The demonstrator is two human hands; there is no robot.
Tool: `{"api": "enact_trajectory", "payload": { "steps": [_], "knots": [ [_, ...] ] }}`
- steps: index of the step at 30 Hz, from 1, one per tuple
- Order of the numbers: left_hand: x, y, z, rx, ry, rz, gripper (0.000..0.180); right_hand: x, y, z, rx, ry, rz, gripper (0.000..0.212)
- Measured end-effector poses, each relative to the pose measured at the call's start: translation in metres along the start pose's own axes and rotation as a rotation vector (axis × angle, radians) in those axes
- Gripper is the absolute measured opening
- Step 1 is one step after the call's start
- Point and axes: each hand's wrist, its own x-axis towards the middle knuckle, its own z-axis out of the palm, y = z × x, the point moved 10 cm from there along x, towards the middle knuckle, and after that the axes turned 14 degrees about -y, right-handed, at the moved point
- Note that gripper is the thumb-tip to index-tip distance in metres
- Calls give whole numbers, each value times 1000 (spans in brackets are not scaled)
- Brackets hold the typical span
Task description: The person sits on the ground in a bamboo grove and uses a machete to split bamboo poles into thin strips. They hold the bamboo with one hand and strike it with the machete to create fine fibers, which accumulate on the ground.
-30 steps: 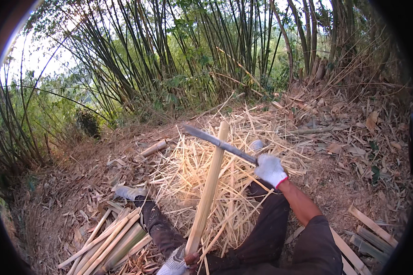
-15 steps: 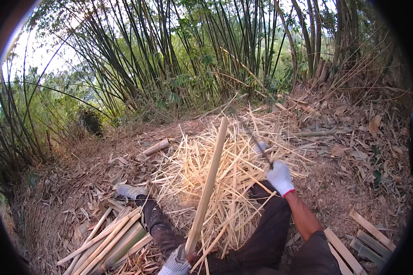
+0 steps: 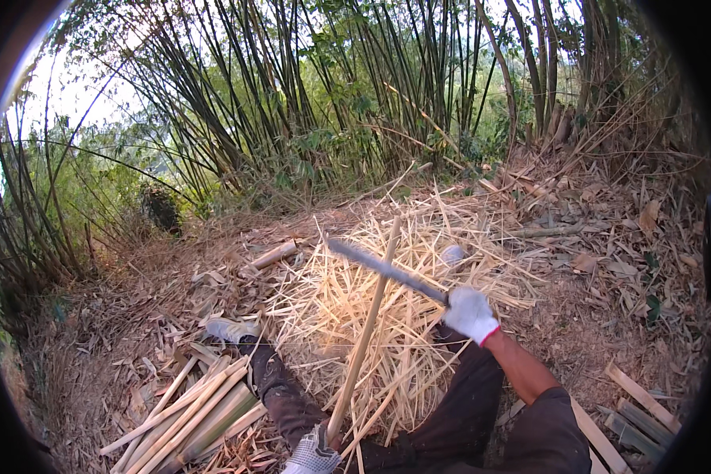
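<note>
My left hand (image 3: 314,454), in a white glove, is closed round the lower end of a long bamboo strip (image 3: 361,347) that leans up and away from me. In my gloved right hand (image 3: 471,314) is the handle of a long-bladed knife (image 3: 363,258). Its blade points left and crosses the strip near the upper end; whether it touches the strip I cannot tell. Under both lies a heap of thin pale bamboo shavings (image 3: 403,379) between my outstretched legs.
Split bamboo pieces (image 3: 193,419) are stacked at the lower left, and more split pieces (image 3: 644,395) lie at the lower right. A short bamboo section (image 3: 274,255) rests beyond my left foot (image 3: 231,329). Standing bamboo stems (image 3: 292,95) line the back.
The knife has swung from pointing away to lying leftward across the strip. My right hand has shifted slightly left and down. The strip has turned and now shows a narrower side.
</note>
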Motion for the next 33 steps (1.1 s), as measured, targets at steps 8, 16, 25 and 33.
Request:
{"api": "enact_trajectory", "payload": {
  "steps": [8,16,25,33],
  "knots": [
    [-23,35,-16,-68,78,136,51,12,41,-8,61,18,160,20],
    [-26,41,-25,-115,123,177,58,-16,-49,20,-138,-201,-154,21],
    [-15,2,-2,38,19,-4,56,28,48,-7,69,-57,275,26],
    [1,-56,44,-613,-209,-57,40,-19,-20,18,63,-53,28,22]
  ]
}}
